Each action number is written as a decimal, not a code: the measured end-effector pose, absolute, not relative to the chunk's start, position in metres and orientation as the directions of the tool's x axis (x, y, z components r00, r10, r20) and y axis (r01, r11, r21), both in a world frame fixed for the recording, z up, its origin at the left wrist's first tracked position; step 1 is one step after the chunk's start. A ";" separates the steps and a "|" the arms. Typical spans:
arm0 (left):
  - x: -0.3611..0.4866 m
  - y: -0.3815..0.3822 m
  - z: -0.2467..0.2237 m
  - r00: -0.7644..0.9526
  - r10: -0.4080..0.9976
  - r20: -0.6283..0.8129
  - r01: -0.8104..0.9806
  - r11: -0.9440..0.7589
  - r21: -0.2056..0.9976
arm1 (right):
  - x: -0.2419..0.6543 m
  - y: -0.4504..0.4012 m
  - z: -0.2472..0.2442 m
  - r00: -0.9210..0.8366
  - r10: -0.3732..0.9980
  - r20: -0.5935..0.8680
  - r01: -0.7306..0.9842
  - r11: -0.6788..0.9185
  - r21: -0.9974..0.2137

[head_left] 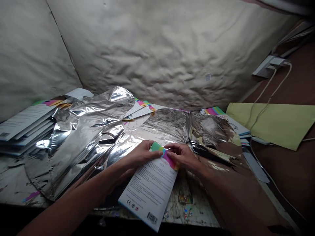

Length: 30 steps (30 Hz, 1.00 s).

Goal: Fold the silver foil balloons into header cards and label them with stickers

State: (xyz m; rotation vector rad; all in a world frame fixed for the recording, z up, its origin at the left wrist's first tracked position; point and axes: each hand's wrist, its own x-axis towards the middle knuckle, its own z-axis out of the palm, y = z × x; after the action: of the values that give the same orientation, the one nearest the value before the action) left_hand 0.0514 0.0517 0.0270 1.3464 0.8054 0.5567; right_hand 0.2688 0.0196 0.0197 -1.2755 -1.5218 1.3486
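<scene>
A white printed packet (150,188) with a rainbow-coloured top edge, text and a barcode is held tilted near the front of the table. My left hand (145,152) pinches its upper left corner, thumb over the coloured band. At the upper right of the same band, my right hand (180,155) grips with thumb and fingers. Behind and beside both hands lies crinkled silver foil (83,131), with another foil piece (167,124) gathered at a dark knot.
Printed packets are stacked at the left (27,124) and at the right (233,123). A yellow sheet (270,121) lies far right, under white cables from a power strip (270,64). A pale wrinkled sheet (157,49) covers the wall.
</scene>
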 end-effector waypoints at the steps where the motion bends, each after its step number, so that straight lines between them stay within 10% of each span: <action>1: 0.052 0.050 0.027 0.628 0.760 -0.170 0.130 0.113 0.985 | 0.269 0.019 0.020 -0.290 0.951 -0.108 0.221 -0.044 -0.974; 9: 0.056 0.046 0.029 0.546 0.838 0.003 0.378 -0.250 0.892 | 0.248 0.001 0.023 -0.211 0.970 0.122 0.614 0.229 -0.756; 13: 0.054 0.049 0.029 0.624 0.780 -0.046 0.268 -0.158 0.951 | 0.260 0.010 0.023 -0.442 0.889 -0.117 0.178 -0.040 -0.983; 17: 0.049 0.054 0.032 0.679 0.731 -0.068 0.120 -0.019 0.993 | 0.274 0.018 0.018 -0.491 0.822 -0.289 -0.176 -0.419 -0.891; 30: 0.048 0.056 0.033 0.743 0.669 -0.041 0.063 -0.008 0.998 | 0.274 0.020 0.013 -0.326 0.920 -0.217 -0.200 -0.291 -0.936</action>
State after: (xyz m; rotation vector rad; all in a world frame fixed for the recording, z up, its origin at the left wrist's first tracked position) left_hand 0.0482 0.0559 0.0326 1.5243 0.6198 0.5298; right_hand 0.2743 0.0204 0.0131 -1.0447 -1.0961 1.7361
